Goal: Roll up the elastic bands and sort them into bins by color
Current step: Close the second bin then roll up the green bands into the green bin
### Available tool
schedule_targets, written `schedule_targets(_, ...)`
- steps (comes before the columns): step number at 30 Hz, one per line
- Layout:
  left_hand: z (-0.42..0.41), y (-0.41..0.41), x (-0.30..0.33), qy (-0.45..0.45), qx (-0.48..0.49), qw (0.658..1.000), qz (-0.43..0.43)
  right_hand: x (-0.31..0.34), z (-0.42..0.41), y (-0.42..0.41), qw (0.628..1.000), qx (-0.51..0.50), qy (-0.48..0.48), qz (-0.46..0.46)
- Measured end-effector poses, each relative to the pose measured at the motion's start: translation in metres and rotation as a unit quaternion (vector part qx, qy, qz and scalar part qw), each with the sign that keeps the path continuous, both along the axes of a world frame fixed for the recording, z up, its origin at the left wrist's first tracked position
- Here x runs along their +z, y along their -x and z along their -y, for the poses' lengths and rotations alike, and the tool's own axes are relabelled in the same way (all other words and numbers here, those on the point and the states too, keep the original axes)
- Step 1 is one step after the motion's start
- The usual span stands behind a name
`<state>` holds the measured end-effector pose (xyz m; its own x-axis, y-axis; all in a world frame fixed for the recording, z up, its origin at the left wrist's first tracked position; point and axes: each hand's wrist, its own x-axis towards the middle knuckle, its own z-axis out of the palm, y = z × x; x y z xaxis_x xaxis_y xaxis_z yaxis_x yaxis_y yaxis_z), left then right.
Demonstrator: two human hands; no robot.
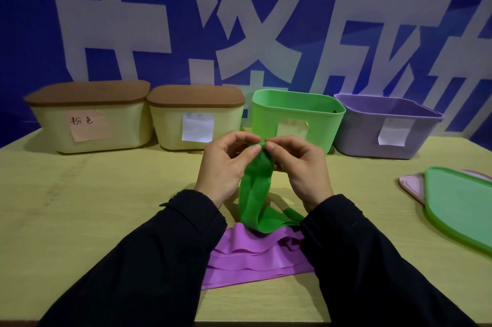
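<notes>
Blue wall [32, 20] with large white characters backs a pale wooden table [80, 206]. Along the table's far edge stand four bins: two cream bins with brown lids, one [90, 124] bearing a pink handwritten note, the next [197, 120] a white label, then an open green bin [295, 116] and an open purple bin [386, 129]. At the right lie a green lid [458, 206] overlapping a pink lid [412, 184].

Above the table's middle, the left hand [226, 164] and right hand [300, 166], both in dark sleeves, pinch the top end of a green elastic band [257, 188] between thumbs and fingertips. The band hangs down, its lower end resting on a purple elastic band [253, 260] that lies crumpled on the table between the forearms.
</notes>
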<state>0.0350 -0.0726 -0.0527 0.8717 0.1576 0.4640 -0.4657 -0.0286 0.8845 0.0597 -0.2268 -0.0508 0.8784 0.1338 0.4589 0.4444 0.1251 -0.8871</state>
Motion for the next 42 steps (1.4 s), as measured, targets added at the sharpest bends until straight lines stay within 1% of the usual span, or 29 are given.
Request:
schedule_targets(2,0.001,0.000,0.000,0.002,0.000,1.000,0.002,0.001,0.001,-0.001,1.000,-0.011,0.011,0.016)
schedule_targets(4,0.005,0.000,-0.002,-0.007,0.037,0.999,0.013,0.001,0.002,-0.002,0.997,-0.043,0.016,0.056)
schedule_targets(6,0.005,0.000,-0.001,-0.047,0.083,0.995,0.020,0.000,0.003,-0.002,0.985,-0.097,0.042,0.139)
schedule_targets(7,0.005,0.000,-0.001,-0.062,0.082,0.995,0.010,-0.002,0.004,-0.002,0.972,-0.123,0.065,0.188)
schedule_targets(8,0.005,0.001,-0.002,-0.053,0.055,0.997,-0.010,-0.003,0.003,-0.002,0.957,-0.144,0.090,0.236)
schedule_targets(9,0.007,0.003,-0.002,-0.015,0.008,0.999,-0.035,-0.004,0.002,-0.001,0.940,-0.159,0.113,0.279)
schedule_targets(11,0.011,0.006,0.001,0.091,-0.080,0.990,-0.073,-0.006,-0.002,0.002,0.916,-0.171,0.151,0.331)
schedule_targets(13,0.010,0.005,0.004,0.181,-0.120,0.973,-0.077,-0.007,-0.007,0.006,0.898,-0.179,0.179,0.360)
schedule_targets(14,0.007,0.005,0.005,0.197,-0.128,0.969,-0.074,-0.005,-0.008,0.008,0.897,-0.179,0.181,0.360)
schedule_targets(15,0.003,0.003,0.005,0.178,-0.126,0.973,-0.070,-0.002,-0.008,0.010,0.908,-0.174,0.169,0.342)
schedule_targets(17,-0.003,0.003,0.005,0.064,-0.120,0.989,-0.056,0.006,-0.001,0.010,0.944,-0.143,0.125,0.270)
schedule_targets(19,-0.003,0.004,0.006,-0.035,-0.140,0.989,-0.037,0.012,0.009,0.005,0.976,-0.063,0.116,0.176)
schedule_targets(21,-0.001,0.006,0.005,-0.071,-0.156,0.985,-0.021,0.013,0.013,0.000,0.987,0.038,0.128,0.088)
schedule_targets(22,-0.001,0.007,0.006,-0.078,-0.149,0.986,-0.014,0.013,0.012,-0.001,0.988,0.063,0.122,0.064)
schedule_targets(24,-0.003,0.007,0.006,-0.081,-0.118,0.990,-0.006,0.011,0.012,0.000,0.994,0.069,0.077,0.039)
schedule_targets(26,-0.005,0.008,0.007,-0.065,-0.092,0.994,-0.009,0.011,0.013,0.000,0.996,0.075,0.032,0.029)
schedule_targets(30,-0.006,0.009,0.011,-0.051,-0.085,0.995,-0.004,0.011,0.015,0.000,0.996,0.083,0.007,0.033)
schedule_targets(34,-0.006,0.007,0.009,-0.053,-0.080,0.995,0.018,0.014,0.016,0.003,0.996,0.074,0.016,0.037)
schedule_targets(36,-0.004,0.007,0.008,-0.049,-0.091,0.995,0.017,0.014,0.014,0.005,0.997,0.052,0.036,0.049)
schedule_targets(39,-0.001,0.006,0.007,-0.020,-0.089,0.996,0.018,0.011,0.008,0.006,0.995,0.007,0.057,0.080)
schedule_targets(42,-0.003,0.004,0.006,-0.017,-0.085,0.996,0.026,0.011,0.003,0.011,0.996,0.006,0.043,0.078)
